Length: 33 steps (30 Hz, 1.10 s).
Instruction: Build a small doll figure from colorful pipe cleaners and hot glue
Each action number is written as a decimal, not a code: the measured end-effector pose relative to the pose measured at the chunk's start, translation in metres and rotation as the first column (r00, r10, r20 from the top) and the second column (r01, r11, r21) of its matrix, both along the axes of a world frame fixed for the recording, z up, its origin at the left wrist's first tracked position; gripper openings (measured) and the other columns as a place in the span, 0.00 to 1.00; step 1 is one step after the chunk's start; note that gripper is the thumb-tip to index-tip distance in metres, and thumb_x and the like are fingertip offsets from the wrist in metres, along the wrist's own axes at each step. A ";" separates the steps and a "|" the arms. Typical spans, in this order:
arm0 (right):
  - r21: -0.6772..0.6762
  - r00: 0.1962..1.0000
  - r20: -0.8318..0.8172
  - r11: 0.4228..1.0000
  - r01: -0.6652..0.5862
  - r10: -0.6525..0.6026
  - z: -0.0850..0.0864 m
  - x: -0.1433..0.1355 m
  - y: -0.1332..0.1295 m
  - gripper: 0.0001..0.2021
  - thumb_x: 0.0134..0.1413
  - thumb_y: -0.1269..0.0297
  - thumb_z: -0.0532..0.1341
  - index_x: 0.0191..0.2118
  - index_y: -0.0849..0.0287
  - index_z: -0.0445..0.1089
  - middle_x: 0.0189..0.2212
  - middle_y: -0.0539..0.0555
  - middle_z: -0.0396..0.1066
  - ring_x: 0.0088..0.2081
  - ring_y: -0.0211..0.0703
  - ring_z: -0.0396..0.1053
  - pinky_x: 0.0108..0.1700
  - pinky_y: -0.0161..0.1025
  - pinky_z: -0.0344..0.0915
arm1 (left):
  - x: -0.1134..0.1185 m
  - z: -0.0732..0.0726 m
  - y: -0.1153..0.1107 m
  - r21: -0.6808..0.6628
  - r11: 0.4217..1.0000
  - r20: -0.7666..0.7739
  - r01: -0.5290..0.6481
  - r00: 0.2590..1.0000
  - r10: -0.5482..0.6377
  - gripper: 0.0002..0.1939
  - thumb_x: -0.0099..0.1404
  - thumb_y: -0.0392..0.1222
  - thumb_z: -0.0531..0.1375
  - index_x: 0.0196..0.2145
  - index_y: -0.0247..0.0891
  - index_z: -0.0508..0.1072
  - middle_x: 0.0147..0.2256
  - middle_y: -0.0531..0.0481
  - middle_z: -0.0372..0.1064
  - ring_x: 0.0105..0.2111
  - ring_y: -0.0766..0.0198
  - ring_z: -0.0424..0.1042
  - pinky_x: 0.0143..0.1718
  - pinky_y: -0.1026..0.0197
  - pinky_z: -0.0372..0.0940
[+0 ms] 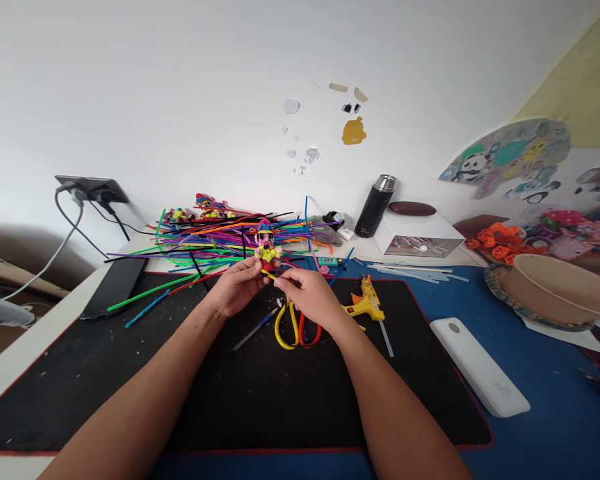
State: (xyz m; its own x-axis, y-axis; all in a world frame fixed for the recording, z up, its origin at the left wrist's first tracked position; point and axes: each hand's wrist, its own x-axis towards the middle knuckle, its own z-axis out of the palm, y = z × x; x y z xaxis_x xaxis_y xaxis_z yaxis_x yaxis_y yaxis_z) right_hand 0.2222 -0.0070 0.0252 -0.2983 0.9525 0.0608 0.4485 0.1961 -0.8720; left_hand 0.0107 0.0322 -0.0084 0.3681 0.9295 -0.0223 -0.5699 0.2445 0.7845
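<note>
A small pipe-cleaner figure (267, 248) with a blue and pink hat, dark glasses and a yellow and red body is pinched upright in my left hand (243, 283). My right hand (307, 293) has its thumb and fingers closed on a yellow pipe cleaner (269, 274) at the figure's lower end. Below my hands lie scissors (296, 330) with one yellow and one red handle, and a blue pen (257, 329). To the right of my right hand, a yellow glue gun (367, 303) rests on the black mat (260, 400).
Many colourful pipe cleaners (210, 233) are heaped against the wall, with more small figures (210, 205) behind. A black flask (375, 205), a white box (420, 230), glue sticks (415, 271), a white power bank (480, 367) and a beige bowl (565, 287) stand or lie rightward. A phone (114, 290) lies left.
</note>
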 end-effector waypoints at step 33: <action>0.033 0.997 0.077 0.999 -0.019 0.017 -0.002 0.007 0.003 0.18 0.67 0.46 0.67 0.35 0.56 0.78 0.26 0.48 0.70 0.27 0.39 0.64 0.31 0.38 0.53 | -0.007 0.001 -0.003 -0.065 0.988 -0.017 0.140 0.990 -0.141 0.13 0.58 0.39 0.80 0.37 0.30 0.85 0.36 0.42 0.83 0.32 0.63 0.81 0.38 0.65 0.77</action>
State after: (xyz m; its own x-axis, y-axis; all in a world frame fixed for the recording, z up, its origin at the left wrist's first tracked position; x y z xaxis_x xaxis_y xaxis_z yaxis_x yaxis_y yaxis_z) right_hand 0.2290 -0.0045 0.0235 -0.3202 0.9448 0.0687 0.5100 0.2331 -0.8280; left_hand 0.0035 0.0297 -0.0077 0.4940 0.8649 -0.0893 -0.5096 0.3712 0.7762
